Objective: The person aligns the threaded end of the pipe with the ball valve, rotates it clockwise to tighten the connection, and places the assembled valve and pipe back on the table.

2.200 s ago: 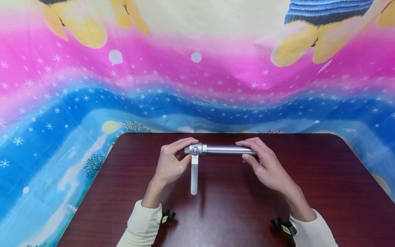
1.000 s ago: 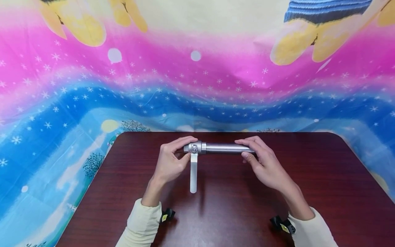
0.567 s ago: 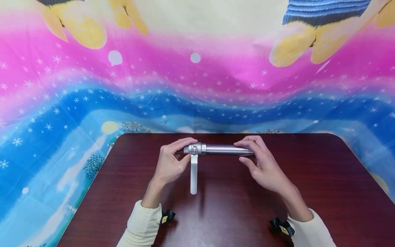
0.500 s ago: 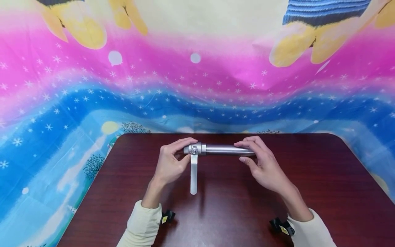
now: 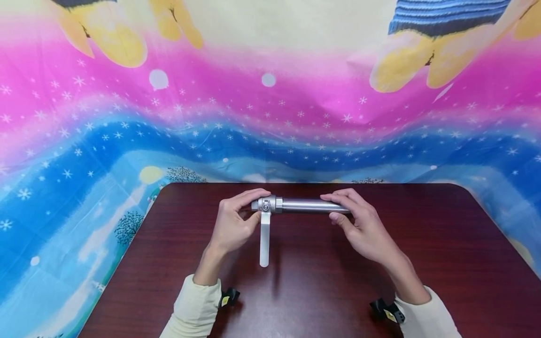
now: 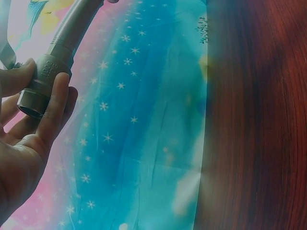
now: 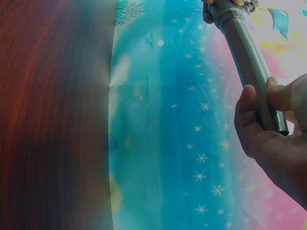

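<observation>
Both hands hold up a silver ball valve [image 5: 267,203] joined to a straight steel pipe [image 5: 308,205], lying level across the head view. The left hand [image 5: 232,220] pinches the valve body, thumb on the near side and fingers over the far side. From the valve, a flat lever handle [image 5: 265,241] points toward the person. At the pipe's right end, the right hand [image 5: 363,225] grips with the thumb in front and fingers behind. The left wrist view shows the valve's open round end [image 6: 32,104]; in the right wrist view the pipe's free end [image 7: 274,125] sits within the fingers.
Below the hands is a dark red-brown wooden table [image 5: 317,291] with rounded far corners. A pink and blue snowflake-printed cloth [image 5: 270,117] hangs behind and beside it. Black wrist cameras [image 5: 229,297] sit at both pale sleeves.
The right thumb lifts slightly off the pipe about half a second ago and now presses against it again. The left hand, valve and pipe stay almost in place.
</observation>
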Demonstrator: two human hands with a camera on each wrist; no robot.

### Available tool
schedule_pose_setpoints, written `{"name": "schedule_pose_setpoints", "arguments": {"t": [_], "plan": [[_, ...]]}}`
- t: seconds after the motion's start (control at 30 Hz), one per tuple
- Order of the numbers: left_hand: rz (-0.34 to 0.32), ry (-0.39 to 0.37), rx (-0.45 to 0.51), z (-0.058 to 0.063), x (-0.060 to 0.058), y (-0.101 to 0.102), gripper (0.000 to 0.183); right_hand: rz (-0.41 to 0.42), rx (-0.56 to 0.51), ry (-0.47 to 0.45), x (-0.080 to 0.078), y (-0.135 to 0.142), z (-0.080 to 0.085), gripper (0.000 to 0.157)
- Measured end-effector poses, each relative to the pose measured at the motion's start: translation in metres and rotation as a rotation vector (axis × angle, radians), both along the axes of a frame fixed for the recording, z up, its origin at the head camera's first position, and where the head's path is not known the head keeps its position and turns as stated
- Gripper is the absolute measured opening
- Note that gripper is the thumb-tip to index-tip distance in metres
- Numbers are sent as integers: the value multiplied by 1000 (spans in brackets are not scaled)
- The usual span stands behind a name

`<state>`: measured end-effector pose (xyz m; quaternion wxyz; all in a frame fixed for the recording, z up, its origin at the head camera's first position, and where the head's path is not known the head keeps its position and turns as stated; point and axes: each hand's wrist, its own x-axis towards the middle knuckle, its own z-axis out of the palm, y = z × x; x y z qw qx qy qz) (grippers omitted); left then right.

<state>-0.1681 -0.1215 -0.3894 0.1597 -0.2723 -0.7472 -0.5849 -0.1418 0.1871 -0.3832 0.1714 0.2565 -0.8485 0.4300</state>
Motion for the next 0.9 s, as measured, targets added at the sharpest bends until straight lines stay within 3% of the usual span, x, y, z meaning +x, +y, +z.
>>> {"name": "schedule_pose_setpoints", "arguments": {"t": [0.27, 0.43, 0.67, 0.9], "plan": [[-3, 3, 0, 0, 0, 0, 49, 18, 3, -19, -1, 1, 0, 47], [-2, -2, -2, 0, 0, 0, 50, -9, 50, -23, 0, 0, -1, 54], [-6, -10, -1, 1, 0, 0, 51, -44, 67, 44, 1, -3, -1, 61], [-11, -8, -3, 0, -1, 0, 49, -48, 61, 39, 2, -3, 1, 58]]}}
